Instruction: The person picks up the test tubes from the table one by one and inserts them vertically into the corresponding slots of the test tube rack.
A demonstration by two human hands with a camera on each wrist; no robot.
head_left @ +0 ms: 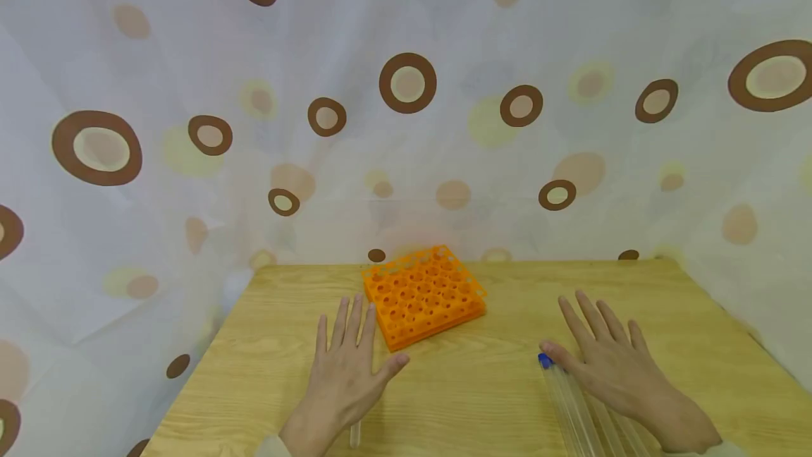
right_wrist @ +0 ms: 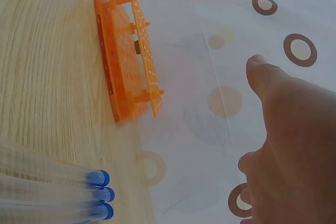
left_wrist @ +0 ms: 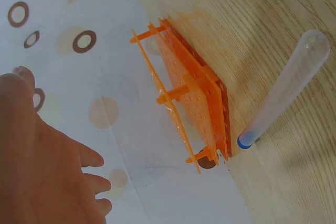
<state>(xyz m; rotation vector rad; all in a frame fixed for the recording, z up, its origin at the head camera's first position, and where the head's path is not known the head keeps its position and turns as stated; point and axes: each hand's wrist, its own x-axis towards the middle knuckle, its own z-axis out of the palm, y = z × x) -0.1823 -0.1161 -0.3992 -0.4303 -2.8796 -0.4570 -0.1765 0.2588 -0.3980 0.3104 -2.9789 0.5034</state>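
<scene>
An orange tube rack (head_left: 423, 296) with rows of round holes stands at the back middle of the table, and its tiers show in the left wrist view (left_wrist: 197, 98) and right wrist view (right_wrist: 123, 56). My left hand (head_left: 345, 376), fingers straight and spread, is held to the near left of the rack. Partly hidden under it is a clear tube (head_left: 355, 434), whose blue cap (left_wrist: 245, 140) shows in the left wrist view. My right hand (head_left: 618, 372) is spread too, above several clear tubes (head_left: 574, 407) with blue caps (right_wrist: 100, 195). Neither hand holds anything.
The wooden table (head_left: 476, 393) ends at the back against a hanging white sheet (head_left: 444, 147) with brown and beige circles. The same sheet runs along the left and right sides.
</scene>
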